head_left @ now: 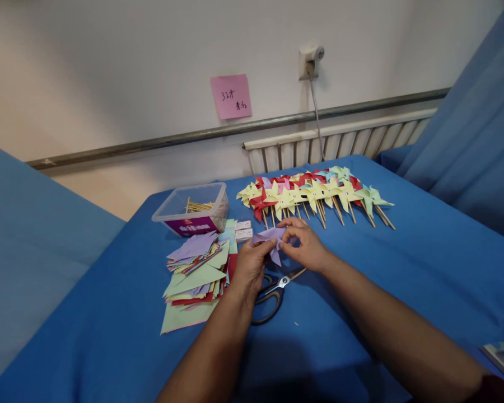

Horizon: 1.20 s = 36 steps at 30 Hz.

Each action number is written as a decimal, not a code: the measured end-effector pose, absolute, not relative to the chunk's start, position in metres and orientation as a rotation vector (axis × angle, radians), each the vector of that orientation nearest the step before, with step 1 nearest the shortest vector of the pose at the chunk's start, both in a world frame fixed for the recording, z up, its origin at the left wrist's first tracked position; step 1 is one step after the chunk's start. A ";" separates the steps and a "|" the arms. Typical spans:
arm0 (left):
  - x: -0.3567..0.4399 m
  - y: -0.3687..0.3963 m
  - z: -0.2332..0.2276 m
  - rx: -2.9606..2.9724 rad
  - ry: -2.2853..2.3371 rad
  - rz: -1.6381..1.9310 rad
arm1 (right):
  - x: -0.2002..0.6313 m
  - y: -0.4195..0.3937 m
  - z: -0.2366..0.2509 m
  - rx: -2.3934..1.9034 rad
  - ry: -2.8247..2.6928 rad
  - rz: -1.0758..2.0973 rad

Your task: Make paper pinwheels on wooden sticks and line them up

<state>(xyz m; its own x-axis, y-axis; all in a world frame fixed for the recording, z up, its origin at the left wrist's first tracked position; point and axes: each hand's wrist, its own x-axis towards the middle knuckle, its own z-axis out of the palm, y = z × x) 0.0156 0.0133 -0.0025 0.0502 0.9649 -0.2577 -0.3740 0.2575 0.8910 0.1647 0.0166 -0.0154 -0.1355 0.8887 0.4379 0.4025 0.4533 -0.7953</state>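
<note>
A purple paper pinwheel point(276, 254) with folded vanes is held between both hands above the blue-covered table. My left hand point(252, 264) pinches its left side, thumb on top. On its right side, my right hand point(304, 244) grips the paper with thumb and forefinger. Black-handled scissors point(273, 298) lie under the hands, blades towards the right. A thin wooden stick point(298, 273) shows close to the blades; whether it joins the pinwheel is hidden. To the left sits a stack of coloured paper sheets point(197, 274), with purple pieces on top.
A clear plastic box point(195, 226) holding wooden sticks stands behind the paper stack. Small white boxes point(243, 232) lie beside it. Finished pinwheels point(315, 193) in yellow, red and green lie in rows at the back. The blue tablecloth point(344, 330) spreads beneath everything.
</note>
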 end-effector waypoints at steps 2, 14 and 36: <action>0.016 0.013 -0.002 0.732 1.032 1.170 | 0.165 0.016 -0.015 -1.116 -1.734 0.627; 0.016 0.013 -0.002 0.767 1.085 1.184 | 0.163 0.015 -0.015 -1.102 -1.730 0.642; 0.005 0.011 0.013 1.270 1.189 0.814 | 0.180 0.020 -0.013 -0.909 -1.469 1.481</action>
